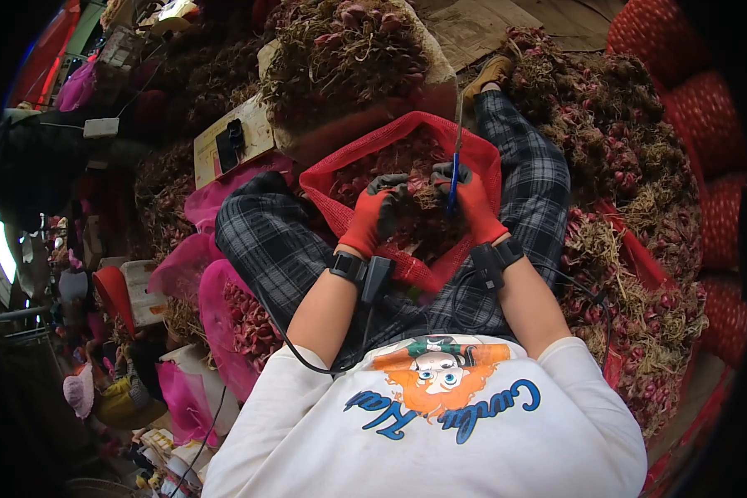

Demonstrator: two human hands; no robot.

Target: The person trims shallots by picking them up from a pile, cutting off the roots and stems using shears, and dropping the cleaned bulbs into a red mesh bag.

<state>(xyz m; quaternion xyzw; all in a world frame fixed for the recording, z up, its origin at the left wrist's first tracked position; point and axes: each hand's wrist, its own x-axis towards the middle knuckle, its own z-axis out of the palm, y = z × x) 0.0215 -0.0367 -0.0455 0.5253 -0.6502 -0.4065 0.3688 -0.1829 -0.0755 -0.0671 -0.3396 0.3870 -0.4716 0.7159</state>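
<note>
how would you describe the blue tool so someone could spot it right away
Start at the red mesh sack open between the person's plaid-trousered knees, full of shallots. Over it are two red gloved hands; the right hand grips the blue-handled tool. It is the only blue, thin, straight thing among the reds and browns.

The only writing that shows is on the person's white T-shirt [440, 432]: blue cursive lettering [461, 411] curving beneath a cartoon figure with orange hair. Seen from above it appears upside down, and its words cannot be made out with certainty. Nothing else bears legible text.
</note>
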